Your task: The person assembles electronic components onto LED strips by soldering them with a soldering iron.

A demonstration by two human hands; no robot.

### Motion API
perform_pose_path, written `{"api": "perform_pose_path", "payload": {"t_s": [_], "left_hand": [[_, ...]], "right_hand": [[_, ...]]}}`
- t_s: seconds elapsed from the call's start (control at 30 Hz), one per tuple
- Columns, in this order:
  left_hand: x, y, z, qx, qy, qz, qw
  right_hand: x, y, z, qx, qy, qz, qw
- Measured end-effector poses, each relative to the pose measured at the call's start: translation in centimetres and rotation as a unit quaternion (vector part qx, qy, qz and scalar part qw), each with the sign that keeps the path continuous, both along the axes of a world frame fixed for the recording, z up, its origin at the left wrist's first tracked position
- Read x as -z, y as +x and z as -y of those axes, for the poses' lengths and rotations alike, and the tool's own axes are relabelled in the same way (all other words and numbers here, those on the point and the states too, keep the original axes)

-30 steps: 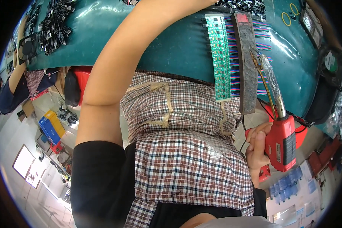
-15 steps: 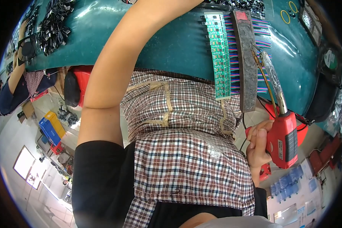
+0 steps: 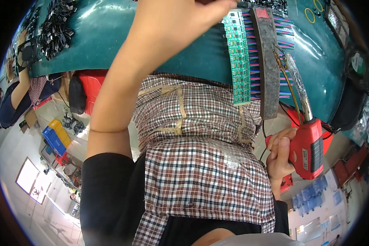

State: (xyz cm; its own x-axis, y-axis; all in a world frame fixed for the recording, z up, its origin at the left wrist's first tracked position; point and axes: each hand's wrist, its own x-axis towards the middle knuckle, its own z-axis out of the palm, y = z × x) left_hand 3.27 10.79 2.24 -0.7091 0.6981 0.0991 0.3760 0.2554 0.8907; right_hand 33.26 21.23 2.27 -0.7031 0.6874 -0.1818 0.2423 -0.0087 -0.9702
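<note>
Nearest, across the lower middle of the frame, is a brown, white and navy checked cloth apron (image 3: 209,180). At the right, the right hand (image 3: 279,156) has its fingers curled firmly round the grip of a red plastic pistol-shaped soldering iron (image 3: 302,151). The iron's metal tip points up, lying over a long dark-grey bar (image 3: 267,65); whether it touches the bar cannot be told.

Just left of the bar, at the upper right of the frame, lies a long green circuit-board panel (image 3: 238,61). Groups of thin multicoloured wires (image 3: 286,44) run along most of its right edge and out past the bar, so that side looks fully laid out. Dark stubs show only along the upper part of its left edge, and the lower part looks bare, so that side seems just begun; whether any joint is soldered is too small to tell.

The left hand (image 3: 176,24) reaches to the top edge, thumb stretched beside the panel's top end; its fingers are cut off, so its grip cannot be told.

Farther off, at upper left, black cable bundles (image 3: 55,33) lie on a green tabletop (image 3: 98,45).
</note>
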Motion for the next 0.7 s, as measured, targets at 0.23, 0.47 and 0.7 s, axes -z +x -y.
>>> {"api": "perform_pose_path", "payload": {"t_s": [0.23, 0.47, 0.7], "left_hand": [[3.0, 4.3, 3.5, 0.037, 0.009, -0.016, 0.999], [4.7, 7.0, 3.8, -0.001, 0.006, 0.014, 1.0], [5.2, 7.0, 3.5, -0.01, -0.004, -0.015, 1.0]], "right_hand": [[0.0, 0.6, 0.0, -0.025, -0.02, 0.003, 0.999], [0.0, 1.6, -0.4, -0.143, 0.055, 0.066, 0.986], [0.7, 2.8, 0.0, -0.138, 0.11, 0.113, 0.978]]}}
